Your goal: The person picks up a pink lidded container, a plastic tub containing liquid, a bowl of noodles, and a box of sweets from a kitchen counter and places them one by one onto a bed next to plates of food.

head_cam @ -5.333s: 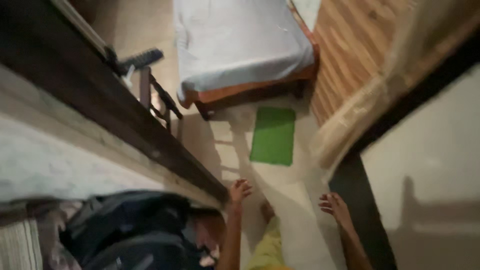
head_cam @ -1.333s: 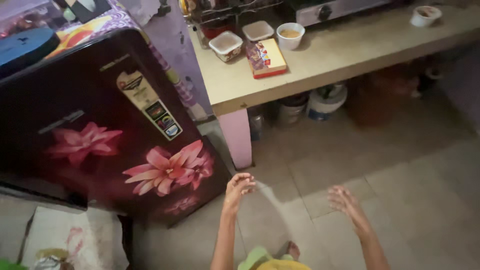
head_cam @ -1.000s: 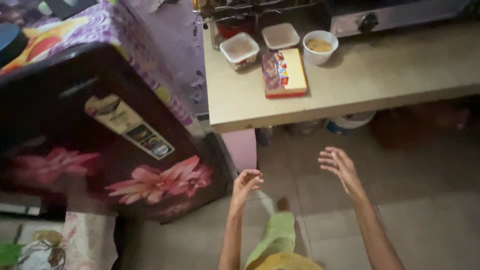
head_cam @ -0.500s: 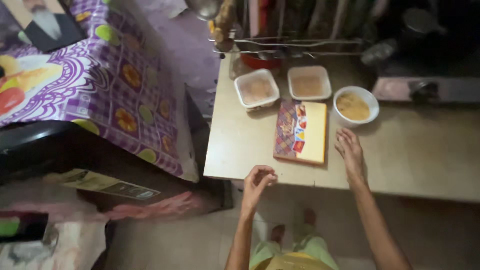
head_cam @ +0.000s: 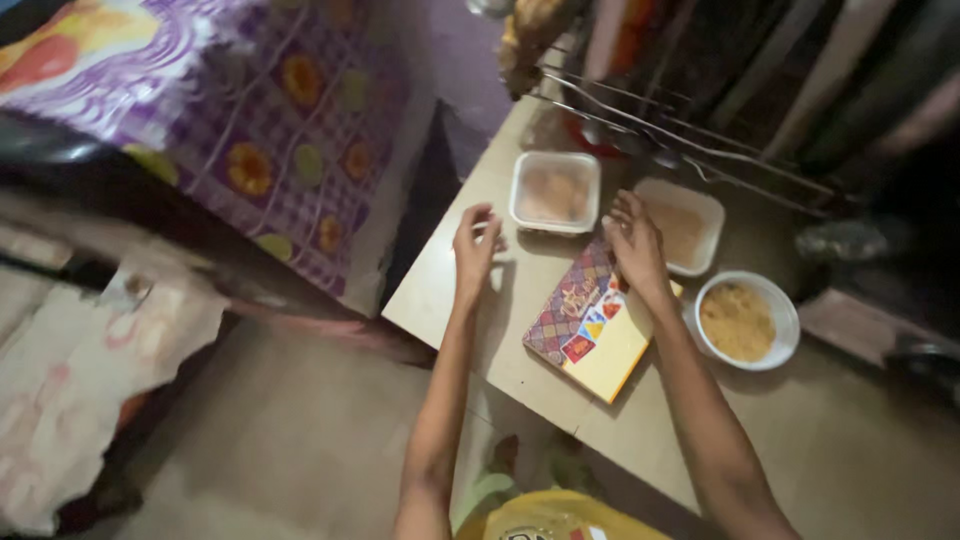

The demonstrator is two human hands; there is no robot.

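Fingers [head_cam: 478, 222] of our left hand [head_cam: 474, 250] are spread loosely and hold nothing, hovering over the bare worktop [head_cam: 450, 290] just left of the square lidded container [head_cam: 555, 192]. Fingers of our right hand [head_cam: 636, 245] are open too, curved downward and empty, above the far end of the patterned box [head_cam: 585, 335].

From largest to smallest: at far left we see a purple checked cloth [head_cam: 270, 130] with flower and fruit prints draped over a dark appliance [head_cam: 150, 215]. The pale worktop runs from the middle out to the right. A wire rack [head_cam: 690, 140] stands at its far side.

On the worktop, the flat patterned box lies near the middle, slanted, its yellow part toward us. Just beyond it sit two square containers with pale contents: the lidded one on the left, the second container [head_cam: 685, 228] on the right, partly behind our right hand. A round white bowl [head_cam: 745, 320] of yellowish food stands just right of the box.

At the bottom edge we see our yellow-green clothing [head_cam: 545, 515] and the floor [head_cam: 280, 450].
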